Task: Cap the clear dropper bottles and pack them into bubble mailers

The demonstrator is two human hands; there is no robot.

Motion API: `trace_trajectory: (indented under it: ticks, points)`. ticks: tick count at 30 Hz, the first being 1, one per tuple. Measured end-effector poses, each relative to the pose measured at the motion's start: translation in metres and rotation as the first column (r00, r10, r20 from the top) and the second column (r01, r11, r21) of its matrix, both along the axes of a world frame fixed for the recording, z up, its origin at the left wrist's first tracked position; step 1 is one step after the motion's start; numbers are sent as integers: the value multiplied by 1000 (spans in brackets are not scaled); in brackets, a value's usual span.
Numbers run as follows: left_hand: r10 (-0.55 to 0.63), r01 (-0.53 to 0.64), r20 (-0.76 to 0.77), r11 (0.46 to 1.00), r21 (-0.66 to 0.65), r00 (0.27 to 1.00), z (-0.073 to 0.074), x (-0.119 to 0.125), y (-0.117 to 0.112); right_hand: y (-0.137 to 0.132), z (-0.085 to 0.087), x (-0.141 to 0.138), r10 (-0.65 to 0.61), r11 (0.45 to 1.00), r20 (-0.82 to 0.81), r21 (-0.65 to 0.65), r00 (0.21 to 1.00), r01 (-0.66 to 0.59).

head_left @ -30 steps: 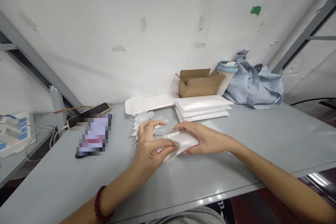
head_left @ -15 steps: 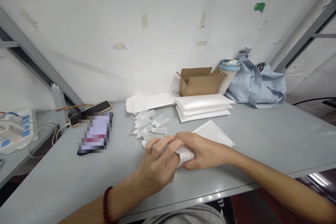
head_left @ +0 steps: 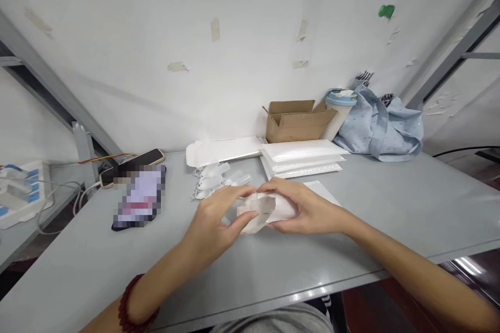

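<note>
Both hands meet over the middle of the grey table [head_left: 390, 208]. A white padded mailer bag [head_left: 263, 210] is gripped between them, its open mouth turned toward me. My right hand [head_left: 302, 208] wraps the bag from the right side. My left hand [head_left: 214, 221] pinches the bag's near edge with thumb and fingers. Behind the hands lies a cluster of small clear plastic clips [head_left: 213, 182] on the table. A flat part of the bag or a second bag [head_left: 322, 190] shows just past my right hand.
A stack of white mailers [head_left: 302, 158] and a flat white carton [head_left: 222, 150] lie at the back. A brown cardboard box [head_left: 295, 120], a lidded cup [head_left: 339, 106] and blue cloth [head_left: 380, 125] stand by the wall. Two phones [head_left: 138, 187] sit at the left.
The hands have lifted the bag off the table and opened its mouth; half a second ago they were pressed down on it, closer to the front edge.
</note>
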State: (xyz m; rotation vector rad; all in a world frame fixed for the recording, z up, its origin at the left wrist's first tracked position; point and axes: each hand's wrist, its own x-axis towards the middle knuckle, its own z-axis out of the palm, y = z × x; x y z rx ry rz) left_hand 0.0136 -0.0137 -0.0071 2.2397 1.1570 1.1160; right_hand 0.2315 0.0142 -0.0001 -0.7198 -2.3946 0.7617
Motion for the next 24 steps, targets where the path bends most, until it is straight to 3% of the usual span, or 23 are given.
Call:
trace_trajectory:
  ticks: [1,3,6,11,16,19,24]
  points:
    - [43,-36,48,989,-144,998,2,1,0,1,1,1,-11,1000,-5,17,1000,11]
    - [66,-26,84,912,-409,994,6,3,-2,0,2,1,-13,999,-9,51,1000,13]
    - [-45,86,86,810,-580,995,8,6,-6,-3,3,0,32,992,4,123,999,-32]
    - [-90,146,119,752,-643,989,4,10,-10,-12,2,-6,54,975,51,213,997,-64]
    - [17,55,99,736,-674,995,-2,13,-9,-14,-4,-9,61,969,43,237,997,-69]
    - [33,76,142,716,-693,989,-4,18,-10,-16,-9,-13,85,965,62,244,995,-97]
    - [60,66,165,747,-662,984,-7,22,-14,-16,-9,-14,121,958,98,251,988,-142]
